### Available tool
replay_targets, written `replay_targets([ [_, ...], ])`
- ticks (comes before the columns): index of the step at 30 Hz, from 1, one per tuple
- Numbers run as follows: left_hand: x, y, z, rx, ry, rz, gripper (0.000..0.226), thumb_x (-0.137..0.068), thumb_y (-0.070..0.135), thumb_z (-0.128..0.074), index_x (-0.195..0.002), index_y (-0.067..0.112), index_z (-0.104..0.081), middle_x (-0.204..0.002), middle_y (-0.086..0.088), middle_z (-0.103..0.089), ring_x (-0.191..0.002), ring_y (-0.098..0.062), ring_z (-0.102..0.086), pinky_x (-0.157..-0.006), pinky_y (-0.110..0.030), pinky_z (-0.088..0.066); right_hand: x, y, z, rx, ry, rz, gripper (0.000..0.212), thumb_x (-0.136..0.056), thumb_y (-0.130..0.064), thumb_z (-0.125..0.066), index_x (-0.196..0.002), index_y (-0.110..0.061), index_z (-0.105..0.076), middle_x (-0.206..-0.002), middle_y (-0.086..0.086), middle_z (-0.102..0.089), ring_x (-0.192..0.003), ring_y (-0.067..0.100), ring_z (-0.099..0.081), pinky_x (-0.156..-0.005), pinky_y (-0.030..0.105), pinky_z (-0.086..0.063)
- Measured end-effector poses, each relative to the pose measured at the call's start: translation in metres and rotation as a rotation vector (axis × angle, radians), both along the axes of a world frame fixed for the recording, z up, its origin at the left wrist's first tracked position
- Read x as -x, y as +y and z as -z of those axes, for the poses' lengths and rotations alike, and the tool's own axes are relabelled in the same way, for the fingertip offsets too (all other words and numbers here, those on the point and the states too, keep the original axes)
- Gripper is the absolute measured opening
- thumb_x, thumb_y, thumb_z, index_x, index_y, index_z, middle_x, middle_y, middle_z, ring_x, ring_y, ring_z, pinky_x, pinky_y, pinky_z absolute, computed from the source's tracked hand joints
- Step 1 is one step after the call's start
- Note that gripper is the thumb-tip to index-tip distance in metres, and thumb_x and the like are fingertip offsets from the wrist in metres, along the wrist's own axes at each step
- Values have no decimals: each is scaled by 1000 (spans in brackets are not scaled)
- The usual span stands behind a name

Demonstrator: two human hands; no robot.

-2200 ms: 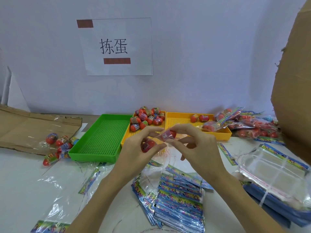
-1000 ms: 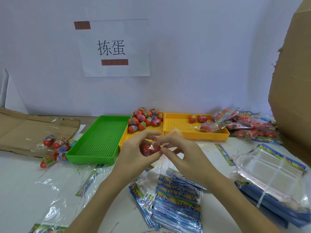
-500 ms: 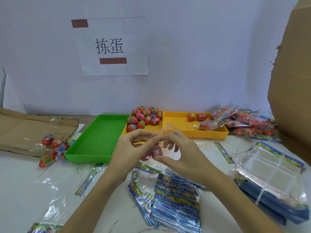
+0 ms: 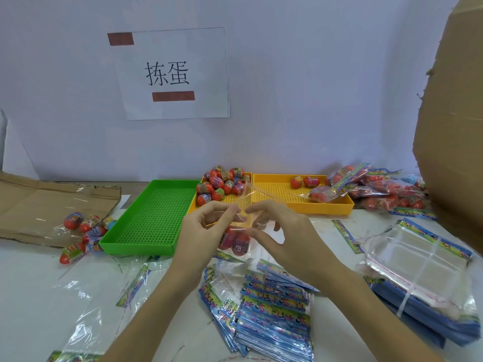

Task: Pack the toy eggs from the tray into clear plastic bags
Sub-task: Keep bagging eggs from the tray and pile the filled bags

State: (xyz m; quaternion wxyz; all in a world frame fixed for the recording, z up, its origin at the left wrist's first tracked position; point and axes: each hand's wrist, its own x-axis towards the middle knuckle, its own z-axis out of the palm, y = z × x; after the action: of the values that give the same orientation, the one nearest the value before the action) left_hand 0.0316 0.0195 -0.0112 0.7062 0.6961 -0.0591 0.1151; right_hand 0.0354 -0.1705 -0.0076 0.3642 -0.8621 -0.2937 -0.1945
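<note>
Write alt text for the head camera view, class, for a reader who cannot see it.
Two hands, left and right, pinch the top of a clear bag holding red toy eggs. Behind lie a green tray and two yellow trays with more eggs.

You've got a thin, glossy clear plastic bag (image 4: 241,220) pinched up top, with smooth shiny toy eggs (image 4: 234,241) showing through the film. Behind it sit hard matt plastic trays with perforated floors, the green tray (image 4: 154,218) and the yellow tray (image 4: 282,194). Off to your right stands rough brown cardboard (image 4: 454,126), and a matt white paper sign (image 4: 172,74) hangs on the wall.
</note>
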Motion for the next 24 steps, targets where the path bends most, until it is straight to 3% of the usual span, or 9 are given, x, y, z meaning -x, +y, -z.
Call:
replay_targets([
  [4,-1,-2,2,-49,-19,-30,21,-103,25,-65,-97,12,-82,-92,-5,-82,-87,-29,-79,-77,-36,-66,-3,-5,-3,-16,-221,38,28,-99,-14,-69,-126,-19,-64,-102,-9,-72,-90,-12,-55,-79,5,-43],
  [9,0,-2,1,5,-6,-49,20,-102,22,-66,-98,11,-83,-94,-6,-82,-85,-31,-80,-76,-36,-64,-6,-9,-6,-166,-295,11,19,-100,-8,-64,-118,-11,-69,-97,-4,-72,-77,3,-69,-69,15,-55],
  [12,2,-4,-3,81,43,-15,19,-99,22,-68,-94,16,-85,-96,-8,-82,-79,-31,-80,-71,-31,-63,-5,-8,-8,-271,-240,48,15,-99,-8,-66,-112,-15,-70,-93,-6,-73,-76,3,-72,-60,22,-55],
  [16,1,-5,-1,31,31,-19,17,-99,24,-69,-94,21,-85,-95,-6,-82,-78,-26,-80,-73,-38,-62,-4,-8,-10,-578,20,39,12,-101,-9,-64,-108,-19,-67,-95,-6,-73,-74,14,-78,-46,27,-53],
  [21,-2,-5,5,-59,-18,-85,17,-99,28,-71,-89,25,-85,-83,-1,-81,-71,-11,-76,-62,-18,-54,-5,-11,-11,-777,151,24,11,-104,-7,-59,-107,-10,-69,-102,1,-78,-85,25,-79,-51,34,-60],
  [24,-3,-2,7,-91,-51,-147,21,-101,26,-69,-86,25,-83,-80,-1,-79,-75,-18,-77,-73,-36,-60,-7,-17,-9,-672,25,69,15,-105,-4,-56,-106,-11,-69,-104,0,-76,-100,15,-77,-54,34,-63],
])
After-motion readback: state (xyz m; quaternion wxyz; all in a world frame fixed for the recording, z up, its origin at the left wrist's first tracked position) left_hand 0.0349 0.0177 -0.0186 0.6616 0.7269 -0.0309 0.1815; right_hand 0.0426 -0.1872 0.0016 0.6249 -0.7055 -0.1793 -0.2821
